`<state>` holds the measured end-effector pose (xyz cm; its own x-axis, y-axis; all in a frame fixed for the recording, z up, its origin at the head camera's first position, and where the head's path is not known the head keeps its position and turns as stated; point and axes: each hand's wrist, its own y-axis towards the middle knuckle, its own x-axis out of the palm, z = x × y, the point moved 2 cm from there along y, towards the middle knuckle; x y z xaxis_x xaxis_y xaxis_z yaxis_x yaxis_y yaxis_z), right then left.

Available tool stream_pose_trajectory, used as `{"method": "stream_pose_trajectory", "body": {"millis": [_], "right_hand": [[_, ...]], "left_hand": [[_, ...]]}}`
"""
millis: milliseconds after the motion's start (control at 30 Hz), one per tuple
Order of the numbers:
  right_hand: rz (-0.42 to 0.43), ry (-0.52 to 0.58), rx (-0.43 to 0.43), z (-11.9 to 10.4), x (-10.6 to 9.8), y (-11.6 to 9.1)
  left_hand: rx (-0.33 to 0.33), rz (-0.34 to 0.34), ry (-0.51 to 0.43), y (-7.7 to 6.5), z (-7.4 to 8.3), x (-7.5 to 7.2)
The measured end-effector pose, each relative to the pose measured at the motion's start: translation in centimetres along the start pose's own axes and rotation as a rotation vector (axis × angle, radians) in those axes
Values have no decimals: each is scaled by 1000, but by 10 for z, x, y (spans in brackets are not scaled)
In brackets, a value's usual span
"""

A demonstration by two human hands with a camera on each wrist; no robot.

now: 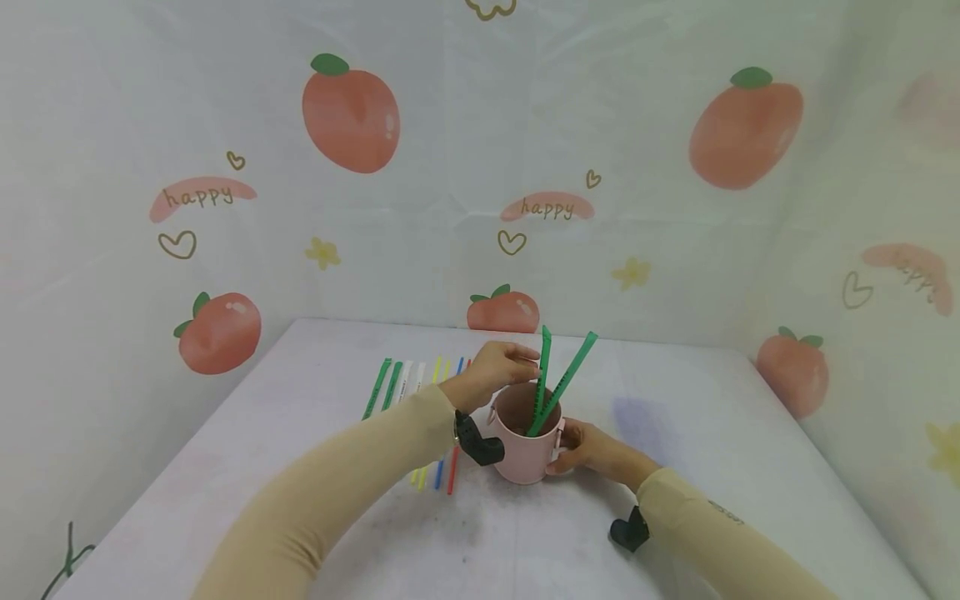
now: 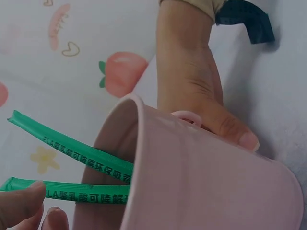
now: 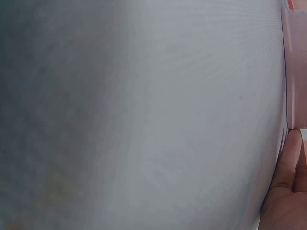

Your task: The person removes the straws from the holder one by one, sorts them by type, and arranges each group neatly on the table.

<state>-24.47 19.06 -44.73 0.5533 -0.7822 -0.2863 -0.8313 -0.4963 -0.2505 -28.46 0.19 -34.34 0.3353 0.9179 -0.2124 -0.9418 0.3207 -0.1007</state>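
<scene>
A pink cup (image 1: 522,462) with small side handles stands upright on the table. Two green paper-wrapped straws (image 1: 573,372) with dark printing lean in it, their upper ends above the rim. My left hand (image 1: 495,368) reaches over the cup's left side and pinches the left one of these straws (image 2: 86,192) near its upper end. On the cup's right side my right hand (image 1: 596,450) grips the wall by the handle, with the thumb low on the cup (image 2: 216,177). Only some fingers of the right hand (image 3: 288,177) show in the right wrist view, at the cup's base.
Left of the cup lies a row of straws: green (image 1: 377,389), white (image 1: 406,379), yellow (image 1: 423,477), blue (image 1: 439,475) and red (image 1: 453,472). My left forearm (image 1: 360,458) covers part of them. A printed curtain (image 1: 442,167) hangs behind the white table (image 1: 465,550).
</scene>
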Motion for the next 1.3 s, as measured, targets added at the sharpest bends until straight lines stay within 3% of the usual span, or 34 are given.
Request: {"method": "stream_pose_trajectory", "body": {"millis": [400,1000,1167,1300], "right_hand": [[-2,3,-19,1,-2,-1],[-6,-6,-13,-3,-1,-2],[-2,-7,-9,-3,0,-2],[-9,-7,-7,-3,0,-1]], "left_hand": [[29,11,30,1,-1,5],[38,24,177,5,2,8],[37,36,160,4,3,6],[41,39,82,2,5,4]]}}
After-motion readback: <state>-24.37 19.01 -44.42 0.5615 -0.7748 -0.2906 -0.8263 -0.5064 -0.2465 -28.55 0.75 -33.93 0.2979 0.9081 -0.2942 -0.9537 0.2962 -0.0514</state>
